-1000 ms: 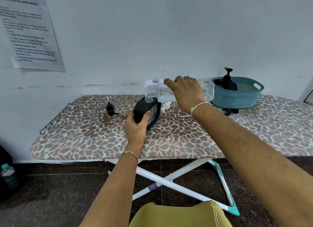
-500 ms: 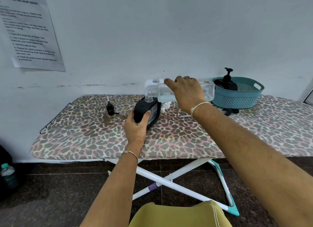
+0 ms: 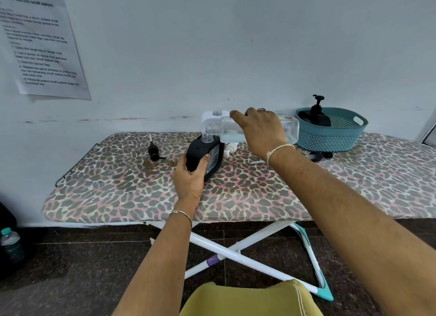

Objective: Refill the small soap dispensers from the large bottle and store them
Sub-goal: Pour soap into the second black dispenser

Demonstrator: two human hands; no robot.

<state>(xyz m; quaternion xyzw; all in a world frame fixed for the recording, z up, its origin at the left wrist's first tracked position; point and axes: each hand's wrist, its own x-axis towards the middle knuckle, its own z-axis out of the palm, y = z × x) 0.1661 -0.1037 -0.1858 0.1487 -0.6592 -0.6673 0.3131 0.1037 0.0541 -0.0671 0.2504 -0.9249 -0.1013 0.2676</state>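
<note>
An ironing board point(image 3: 236, 197) with a leopard-print cover in grey, pink and cream stands on crossed white legs point(image 3: 236, 252) against a pale, scuffed wall point(image 3: 236, 44). Under the board the floor point(image 3: 70, 268) is dark polished stone tile. A plastic water bottle point(image 3: 11, 245) stands on the floor past the board's left end. A fold of yellow-green cloth point(image 3: 250, 299) fills the bottom edge, nearer than the board.

On the board's middle, the left hand point(image 3: 190, 181) grasps a black dispenser point(image 3: 200, 155), fingers and thumb wrapped round its lower body. It is tilted, with its clear neck open. Above it, the right hand point(image 3: 262, 129) clasps the large bottle point(image 3: 232, 131) from above. The bottle lies almost level, its neck just beside the dispenser's neck, with clear liquid pooled along its lower side.

A white dispenser point(image 3: 210, 118) with an open neck stands at the board's back edge, behind the bottle. A teal basket point(image 3: 330, 138) toward the board's right end holds 1 black pump dispenser point(image 3: 315, 116). Loose pumps lie on the cover: a black pump point(image 3: 154, 152) toward the left end, a white pump point(image 3: 230, 149) in the middle, and a second black pump point(image 3: 322, 155) in front of the basket.

A printed sheet point(image 3: 40, 44) is stuck to the wall above the board's left end. It lists steps 1 to 5; "Open the large bag of mixed nuts" and "Seal the ziplock bag" can be read. The label on the held dispenser is too blurred to read.
</note>
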